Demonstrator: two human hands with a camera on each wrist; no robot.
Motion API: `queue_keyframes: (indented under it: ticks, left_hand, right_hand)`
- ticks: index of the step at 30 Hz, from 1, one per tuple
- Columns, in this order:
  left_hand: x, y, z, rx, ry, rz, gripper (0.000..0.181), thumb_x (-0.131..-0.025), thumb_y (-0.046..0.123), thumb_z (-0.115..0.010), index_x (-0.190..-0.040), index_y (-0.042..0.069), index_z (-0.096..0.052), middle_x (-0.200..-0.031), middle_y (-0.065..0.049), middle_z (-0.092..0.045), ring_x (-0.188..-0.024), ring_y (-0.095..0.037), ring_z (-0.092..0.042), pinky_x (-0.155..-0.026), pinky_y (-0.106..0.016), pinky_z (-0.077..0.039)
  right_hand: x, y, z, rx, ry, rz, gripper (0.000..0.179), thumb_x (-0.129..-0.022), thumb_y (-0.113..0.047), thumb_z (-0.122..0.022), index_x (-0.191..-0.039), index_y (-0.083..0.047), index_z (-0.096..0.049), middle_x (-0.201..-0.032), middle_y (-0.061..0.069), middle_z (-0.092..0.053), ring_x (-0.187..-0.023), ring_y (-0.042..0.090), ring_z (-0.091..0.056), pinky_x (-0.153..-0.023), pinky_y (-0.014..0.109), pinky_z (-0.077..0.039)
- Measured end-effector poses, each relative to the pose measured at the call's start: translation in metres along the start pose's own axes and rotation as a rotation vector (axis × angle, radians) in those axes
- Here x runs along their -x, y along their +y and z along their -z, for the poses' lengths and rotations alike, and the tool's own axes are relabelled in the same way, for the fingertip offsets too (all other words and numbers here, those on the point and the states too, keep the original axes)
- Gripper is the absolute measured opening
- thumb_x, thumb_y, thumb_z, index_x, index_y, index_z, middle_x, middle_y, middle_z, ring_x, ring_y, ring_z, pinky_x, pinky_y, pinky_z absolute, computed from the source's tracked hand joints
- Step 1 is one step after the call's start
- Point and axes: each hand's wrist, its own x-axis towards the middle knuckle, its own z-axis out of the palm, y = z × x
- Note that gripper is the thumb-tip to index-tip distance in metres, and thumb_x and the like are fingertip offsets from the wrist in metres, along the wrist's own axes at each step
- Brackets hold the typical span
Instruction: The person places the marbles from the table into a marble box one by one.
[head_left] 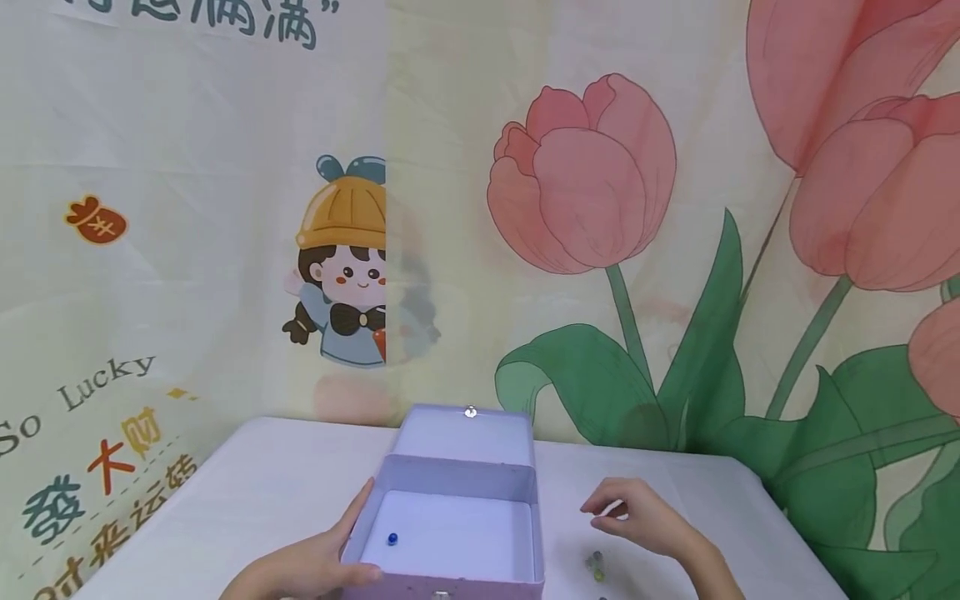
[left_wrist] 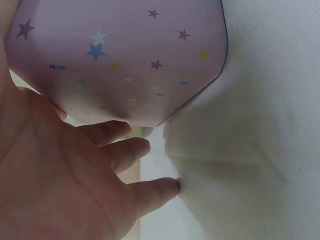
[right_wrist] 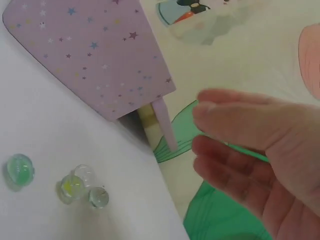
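A lilac box with printed stars stands on the table, its lid raised at the back. One dark blue marble lies on the white floor inside, toward the left. My left hand holds the box at its front left corner, thumb over the rim and index finger along the left wall. In the left wrist view the other fingers stretch out below the starry wall. Right of the box, my right hand hovers with bent fingers, thumb and forefinger apart and nothing visible between them. Below it lie glassy marbles.
The right wrist view shows a green marble, a yellow-centred marble and a clear marble on the white table. A printed cloth with tulips hangs behind the table's far edge.
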Motion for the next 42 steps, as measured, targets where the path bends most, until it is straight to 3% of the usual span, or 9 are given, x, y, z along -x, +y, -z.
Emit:
queue_keyframes:
  ticks: [4, 7, 11, 17, 19, 22, 28, 35, 42]
  left_hand:
    - [-0.002, -0.002, 0.000, 0.048, -0.001, 0.013, 0.111, -0.087, 0.031, -0.068, -0.149, 0.015, 0.022, -0.150, -0.038, -0.012, -0.125, -0.045, -0.038, -0.101, -0.061, -0.031]
    - [-0.004, -0.004, -0.001, 0.042, -0.004, 0.018, 0.111, -0.087, 0.031, -0.068, -0.149, 0.015, 0.023, -0.151, -0.036, -0.010, -0.127, -0.045, -0.035, -0.102, -0.060, -0.030]
    - [-0.003, -0.005, -0.001, 0.011, -0.004, 0.004, 0.109, -0.087, 0.033, -0.067, -0.149, 0.014, 0.021, -0.154, -0.032, -0.007, -0.129, -0.042, -0.032, -0.104, -0.038, -0.034]
    - [0.000, -0.006, -0.001, 0.028, -0.039, 0.018, 0.108, -0.089, 0.033, -0.064, -0.148, 0.016, 0.024, -0.158, -0.021, 0.012, -0.137, -0.034, -0.018, -0.109, -0.025, -0.025]
    - [0.000, -0.006, 0.000, 0.022, -0.035, 0.012, 0.107, -0.089, 0.033, -0.064, -0.149, 0.016, 0.023, -0.158, -0.021, 0.010, -0.136, -0.033, -0.020, -0.104, -0.019, -0.026]
    - [0.001, -0.003, 0.000, -0.008, -0.029, 0.022, 0.107, -0.089, 0.034, -0.064, -0.149, 0.014, 0.022, -0.158, -0.022, 0.008, -0.135, -0.038, -0.022, -0.105, -0.024, -0.029]
    - [-0.001, -0.001, 0.000, -0.033, -0.027, 0.028, 0.108, -0.089, 0.035, -0.064, -0.149, 0.013, 0.023, -0.156, -0.028, 0.001, -0.132, -0.041, -0.028, -0.104, -0.048, -0.032]
    - [-0.001, -0.002, 0.000, -0.037, -0.007, 0.006, 0.109, -0.088, 0.035, -0.066, -0.150, 0.014, 0.021, -0.154, -0.031, -0.009, -0.129, -0.042, -0.034, -0.101, -0.047, -0.036]
    - [-0.002, -0.004, 0.000, 0.035, -0.032, -0.010, 0.110, -0.088, 0.031, -0.066, -0.148, 0.013, 0.024, -0.155, -0.031, 0.002, -0.134, -0.047, -0.025, -0.104, -0.059, -0.028]
  right_hand:
    - [-0.002, 0.011, -0.001, 0.012, 0.024, -0.017, 0.013, -0.085, -0.018, -0.071, -0.098, -0.018, -0.072, -0.093, -0.001, -0.068, -0.085, 0.004, -0.061, -0.074, 0.023, -0.053]
    - [-0.002, 0.017, -0.004, 0.000, 0.025, -0.002, 0.014, -0.085, -0.015, -0.071, -0.098, -0.010, -0.072, -0.094, 0.008, -0.069, -0.085, 0.003, -0.062, -0.073, 0.023, -0.054]
    - [-0.002, 0.025, -0.011, -0.008, -0.004, 0.002, 0.014, -0.084, -0.013, -0.071, -0.096, -0.005, -0.071, -0.092, 0.009, -0.068, -0.084, 0.002, -0.061, -0.071, 0.022, -0.053]
    - [-0.003, 0.033, -0.021, 0.009, -0.069, -0.064, 0.005, -0.083, -0.011, -0.072, -0.088, -0.011, -0.071, -0.085, -0.005, -0.066, -0.078, 0.000, -0.059, -0.070, 0.020, -0.052]
    - [-0.002, 0.035, -0.023, 0.002, -0.082, -0.072, 0.004, -0.083, -0.011, -0.072, -0.086, -0.011, -0.071, -0.085, -0.005, -0.066, -0.077, 0.001, -0.059, -0.069, 0.020, -0.052]
    - [0.000, 0.037, -0.026, 0.007, -0.093, -0.088, 0.004, -0.082, -0.011, -0.073, -0.085, -0.012, -0.071, -0.085, -0.006, -0.066, -0.077, 0.001, -0.059, -0.068, 0.019, -0.052]
    - [0.002, 0.040, -0.029, 0.006, -0.102, -0.108, 0.006, -0.080, -0.009, -0.074, -0.085, -0.012, -0.071, -0.085, -0.006, -0.066, -0.077, 0.001, -0.059, -0.068, 0.019, -0.052]
    - [0.004, 0.041, -0.031, 0.019, -0.102, -0.107, 0.008, -0.079, -0.008, -0.075, -0.083, -0.014, -0.071, -0.083, -0.005, -0.066, -0.075, 0.000, -0.058, -0.067, 0.020, -0.051]
    - [0.004, 0.041, -0.031, 0.044, -0.108, -0.139, 0.010, -0.078, -0.008, -0.075, -0.083, -0.015, -0.071, -0.082, -0.009, -0.065, -0.074, 0.001, -0.057, -0.068, 0.020, -0.051]
